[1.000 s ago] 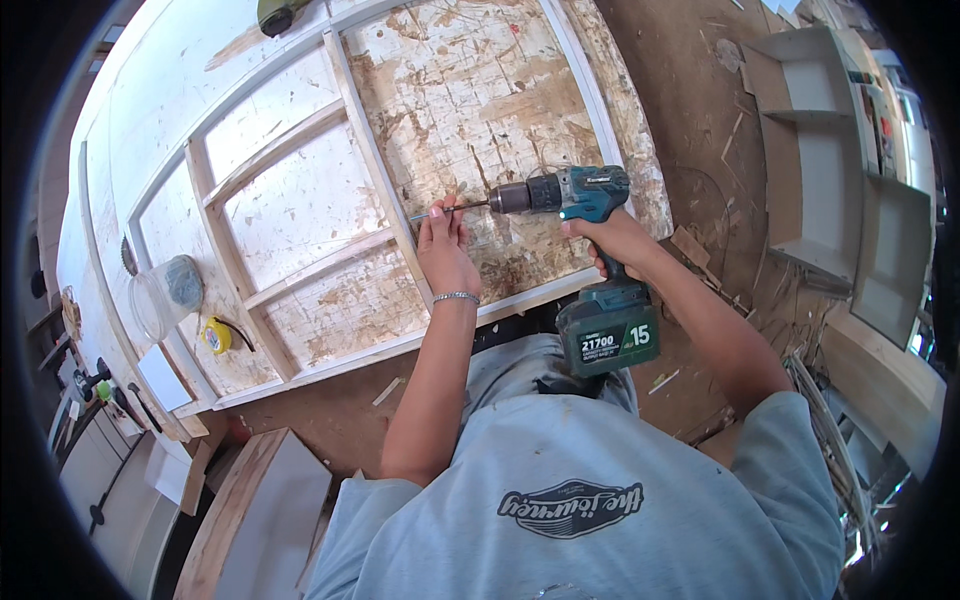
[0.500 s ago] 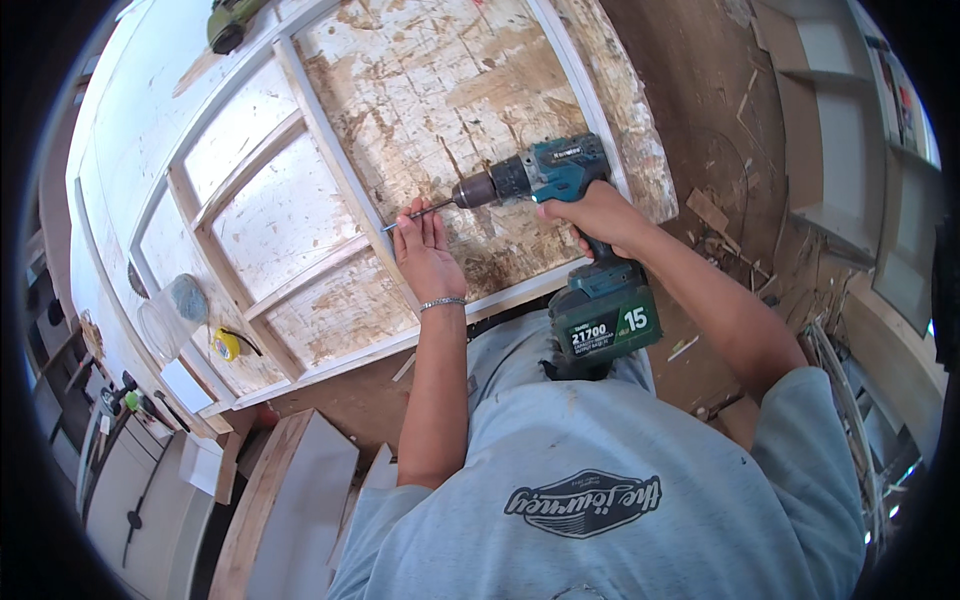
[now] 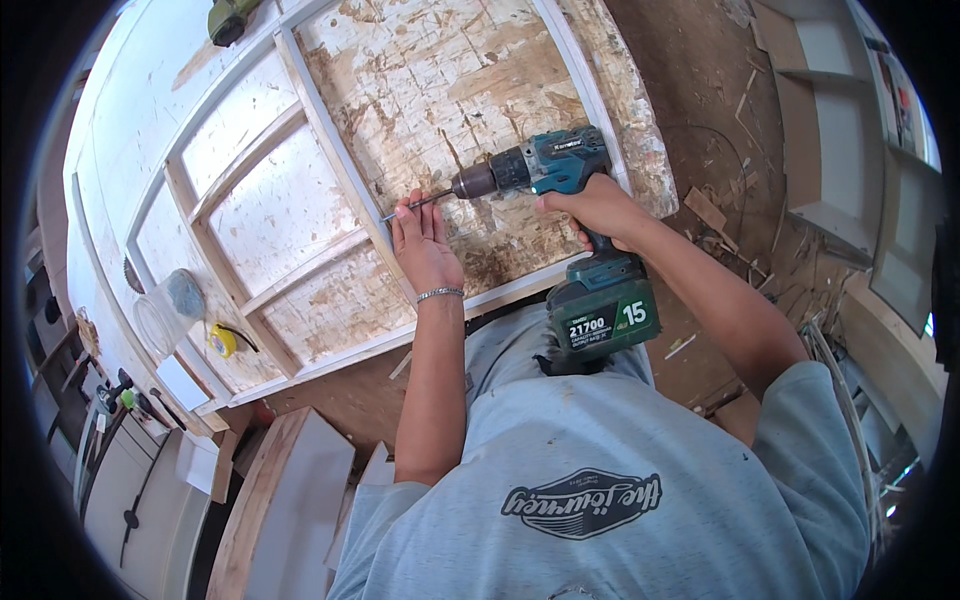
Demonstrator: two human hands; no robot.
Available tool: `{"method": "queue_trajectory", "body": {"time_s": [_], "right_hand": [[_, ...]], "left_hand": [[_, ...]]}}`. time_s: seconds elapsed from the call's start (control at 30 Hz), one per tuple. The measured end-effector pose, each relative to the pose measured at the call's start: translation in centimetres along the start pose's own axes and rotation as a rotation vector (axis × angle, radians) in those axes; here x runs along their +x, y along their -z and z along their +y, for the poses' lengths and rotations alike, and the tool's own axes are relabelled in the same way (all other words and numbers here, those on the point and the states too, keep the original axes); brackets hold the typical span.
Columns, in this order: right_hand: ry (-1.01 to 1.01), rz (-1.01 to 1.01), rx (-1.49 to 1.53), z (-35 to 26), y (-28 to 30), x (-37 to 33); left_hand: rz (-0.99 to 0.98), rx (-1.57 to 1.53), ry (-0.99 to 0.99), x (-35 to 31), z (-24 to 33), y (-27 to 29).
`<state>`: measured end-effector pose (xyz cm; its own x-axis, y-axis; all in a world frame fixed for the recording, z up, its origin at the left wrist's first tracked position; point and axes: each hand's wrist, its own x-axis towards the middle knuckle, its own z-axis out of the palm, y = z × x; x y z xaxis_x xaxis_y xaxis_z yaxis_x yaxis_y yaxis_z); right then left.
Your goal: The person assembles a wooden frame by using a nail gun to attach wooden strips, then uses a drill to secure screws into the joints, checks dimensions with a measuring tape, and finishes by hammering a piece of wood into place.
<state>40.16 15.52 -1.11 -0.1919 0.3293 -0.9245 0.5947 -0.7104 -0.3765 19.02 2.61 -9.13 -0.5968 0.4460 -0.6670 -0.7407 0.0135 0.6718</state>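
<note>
My right hand (image 3: pixel 604 214) grips the handle of a teal and black cordless drill (image 3: pixel 565 160), its big battery near my shirt. Leftward from the chuck runs a long thin driver bit (image 3: pixel 440 195). My left hand (image 3: pixel 430 255) is palm up, its thumb and fingertips pinched around a slim silvery screw (image 3: pixel 389 217) in line with the bit. The screw's tip points at the inner bar (image 3: pixel 345 180) of a pale wooden frame. Where screw and bit meet is hidden by my fingers.
The frame lies on a worn, paint-stained board (image 3: pixel 440 80). A yellow tape measure (image 3: pixel 224 341) and a clear plastic container (image 3: pixel 165 315) sit at its left. A green tool (image 3: pixel 229 22) is at the far edge. Wood scraps (image 3: pixel 706 212) and shelving (image 3: pixel 835 130) are at right.
Both hands and the drill keep nearly the same pose, with the bit and screw still in line. The view has shifted very slightly.
</note>
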Motion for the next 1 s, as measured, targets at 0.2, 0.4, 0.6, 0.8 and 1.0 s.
{"method": "queue_trajectory", "body": {"time_s": [0.2, 0.4, 0.6, 0.8, 1.0], "right_hand": [[0.021, 0.017, 0.047, -0.2, -0.3, -0.2], [0.066, -0.015, 0.004, -0.6, -0.8, 0.6], [0.004, -0.007, -0.050, -0.6, -1.8, 1.1], [0.084, 0.025, 0.035, -0.1, -2.5, 0.7], [0.114, 0.056, -0.004, 0.8, -2.4, 1.1]], "left_hand": [[-0.009, 0.011, 0.009, -0.4, 0.4, -0.3], [-0.012, -0.102, 0.000, -0.5, 0.8, -0.3], [-0.021, -0.062, 0.041, 0.2, 1.8, 0.7], [-0.062, 0.007, 0.122, 0.8, 2.7, 2.0], [-0.094, 0.021, 0.205, 1.1, 3.2, 2.4]]}}
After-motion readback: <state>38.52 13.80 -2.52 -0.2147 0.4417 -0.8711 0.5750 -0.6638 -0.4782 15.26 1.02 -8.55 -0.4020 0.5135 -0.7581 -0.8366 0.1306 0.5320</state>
